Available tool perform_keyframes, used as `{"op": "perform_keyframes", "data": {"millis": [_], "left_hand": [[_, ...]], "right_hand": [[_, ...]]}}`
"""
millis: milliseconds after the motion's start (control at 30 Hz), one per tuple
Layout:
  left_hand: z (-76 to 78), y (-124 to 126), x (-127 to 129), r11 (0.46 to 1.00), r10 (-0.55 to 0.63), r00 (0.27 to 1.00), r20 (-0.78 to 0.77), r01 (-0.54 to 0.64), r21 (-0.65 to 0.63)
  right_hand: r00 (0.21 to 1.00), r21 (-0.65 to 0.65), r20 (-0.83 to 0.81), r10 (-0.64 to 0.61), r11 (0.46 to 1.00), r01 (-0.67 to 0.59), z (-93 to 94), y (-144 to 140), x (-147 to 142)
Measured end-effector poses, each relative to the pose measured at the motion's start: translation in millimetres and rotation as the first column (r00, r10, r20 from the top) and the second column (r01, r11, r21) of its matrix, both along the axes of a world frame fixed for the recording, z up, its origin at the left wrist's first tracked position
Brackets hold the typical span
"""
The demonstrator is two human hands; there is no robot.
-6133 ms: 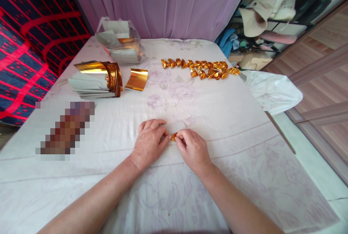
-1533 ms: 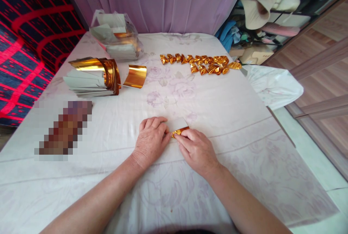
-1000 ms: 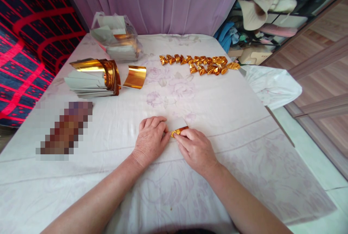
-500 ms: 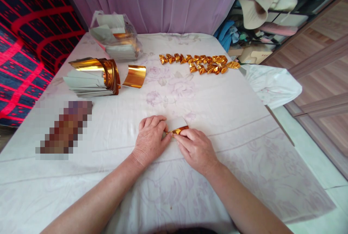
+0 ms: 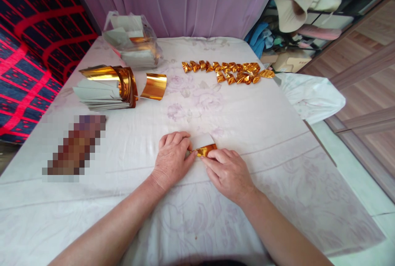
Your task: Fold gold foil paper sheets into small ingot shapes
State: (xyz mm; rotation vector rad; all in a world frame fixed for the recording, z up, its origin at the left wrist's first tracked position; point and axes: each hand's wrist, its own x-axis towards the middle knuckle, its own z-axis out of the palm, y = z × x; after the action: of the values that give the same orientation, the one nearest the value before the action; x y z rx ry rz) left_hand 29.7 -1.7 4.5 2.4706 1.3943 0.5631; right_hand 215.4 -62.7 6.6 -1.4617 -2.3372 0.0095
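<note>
A sheet of gold foil paper (image 5: 206, 150), its pale backing up and its near edge folded over to show gold, lies on the table before me. My left hand (image 5: 173, 153) grips its left end, fingers curled over it and thumb on the fold. At the right end, the thumb and fingers of my right hand (image 5: 228, 171) pinch the near folded edge. Folded gold foil pieces (image 5: 237, 68) sit in two rows farther back to the right. A single curved gold sheet (image 5: 154, 86) rests beside a fanned stack of foil sheets (image 5: 106, 93) on the left.
A clear plastic bag (image 5: 132, 41) of more sheets stands at the table's back left. A pixelated object (image 5: 75, 146) lies at the left. Floral cloth covers the table (image 5: 129, 208). A white bag (image 5: 311, 95) hangs by the right edge, near a cluttered shelf (image 5: 308, 19).
My right hand has shifted slightly right and down, and more of the gold folded strip shows between the hands. My left hand keeps nearly the same hold. The view has moved a little.
</note>
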Motion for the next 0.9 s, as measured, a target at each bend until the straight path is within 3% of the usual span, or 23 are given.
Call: {"op": "perform_keyframes", "data": {"millis": [900], "left_hand": [[3.3, 3.3, -5.0, 0.995, -0.019, 0.999, 0.035, 0.022, -0.100]], "right_hand": [[0.999, 0.032, -0.043, 0.004, 0.999, -0.002, -3.5, -8.7, 6.2]]}}
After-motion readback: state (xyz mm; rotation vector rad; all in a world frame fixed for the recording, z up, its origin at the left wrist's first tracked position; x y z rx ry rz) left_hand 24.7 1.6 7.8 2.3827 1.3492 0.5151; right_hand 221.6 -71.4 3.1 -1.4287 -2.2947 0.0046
